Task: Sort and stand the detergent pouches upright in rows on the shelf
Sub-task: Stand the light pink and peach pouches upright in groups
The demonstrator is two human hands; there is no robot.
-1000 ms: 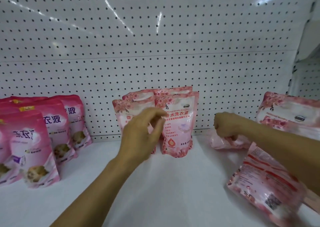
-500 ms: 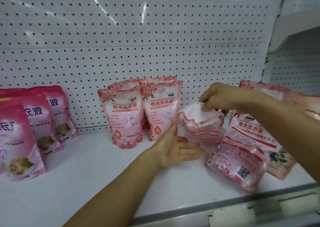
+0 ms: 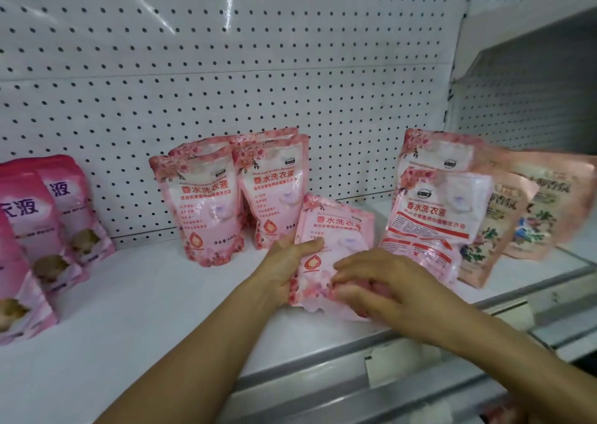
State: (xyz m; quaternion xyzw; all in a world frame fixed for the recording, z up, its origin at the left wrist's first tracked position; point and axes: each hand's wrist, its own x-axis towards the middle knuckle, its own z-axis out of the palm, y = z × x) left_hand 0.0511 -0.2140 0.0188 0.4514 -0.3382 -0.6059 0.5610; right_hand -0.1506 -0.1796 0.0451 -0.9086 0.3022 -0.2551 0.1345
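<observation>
Both hands grip the pale pink floral plastic pouch point(image 3: 334, 249), left hand point(image 3: 284, 270) clasping its side, right hand point(image 3: 384, 281) pinching its base; spread that base flat, I judge, beside the two upright matching pouches point(image 3: 239, 194).

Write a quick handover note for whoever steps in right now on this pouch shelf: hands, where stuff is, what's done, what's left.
Left hand grips the left edge of a light pink pouch; right hand holds its bottom. The pouch leans back, not yet standing.
Done: light pink pouches stand in two columns by the pegboard; dark pink pouches stand in rows at left.
Left: stand the held pouch beside those columns, then sort the leaning pile at right, which includes peach floral pouches.
</observation>
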